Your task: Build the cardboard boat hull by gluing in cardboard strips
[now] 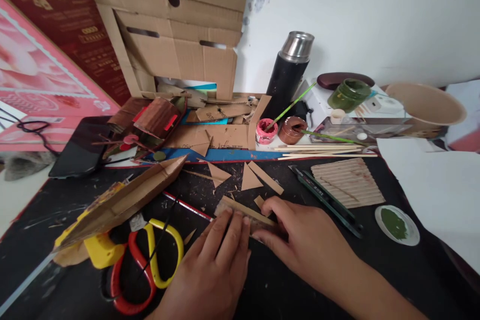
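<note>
A small folded cardboard strip [243, 206] lies low over the black tabletop between my hands. My left hand [217, 255] presses its fingertips, held close together, on the strip's near left side. At the right end, my right hand [300, 235] pinches the strip between thumb and fingers; the part inside that grip is hidden. Cardboard triangles [250, 178] and a narrow offcut [266, 178] lie just beyond it. To the right rests a dark green utility knife [326, 200]. Scissors [133, 275] with red and yellow handles lie left of my left hand.
A long cardboard piece [131, 200] leans over a yellow glue gun [103, 250] at left. Behind stand open paint jars [267, 132], a black thermos [287, 75] and wooden sticks [326, 150]. Corrugated cardboard [348, 180] and a lid of green paint [397, 225] lie right.
</note>
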A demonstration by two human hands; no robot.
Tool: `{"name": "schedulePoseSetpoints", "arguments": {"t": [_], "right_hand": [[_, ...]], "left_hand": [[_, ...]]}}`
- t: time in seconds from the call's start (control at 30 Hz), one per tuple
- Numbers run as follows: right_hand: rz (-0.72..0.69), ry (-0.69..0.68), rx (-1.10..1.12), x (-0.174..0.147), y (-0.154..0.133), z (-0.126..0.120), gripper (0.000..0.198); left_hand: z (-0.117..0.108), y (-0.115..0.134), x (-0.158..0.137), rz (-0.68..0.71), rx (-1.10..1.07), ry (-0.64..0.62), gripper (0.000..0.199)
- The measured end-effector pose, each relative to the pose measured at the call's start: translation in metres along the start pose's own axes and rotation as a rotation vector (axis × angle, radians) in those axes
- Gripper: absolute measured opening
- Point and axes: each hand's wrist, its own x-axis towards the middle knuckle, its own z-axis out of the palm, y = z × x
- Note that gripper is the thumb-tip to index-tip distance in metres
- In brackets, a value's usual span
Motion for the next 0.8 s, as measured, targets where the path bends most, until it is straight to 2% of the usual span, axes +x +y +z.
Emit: {"name": "schedulePoseSetpoints", "arguments": {"t": [0.2,0.43,0.8], "right_hand": [[0.007,-0.006,0.022,0.0012,-0.0003,-0.0002,0.023],[0.005,-0.006,0.021,0.0016,-0.0004,-0.0006,0.02],[0.012,0.001,0.046,0.0018,-0.0011,-0.0006,0.023]], "left_hand": [[-0.0007,-0.0008,0.0001,-0.001,-0.001,-0.015,0.044],[0.0028,0.0006,0.0041,-0.027,-0.02,0.09,0.039],[0.001,0.0011,0.004,-0.044,-0.032,0.043,0.041]]}}
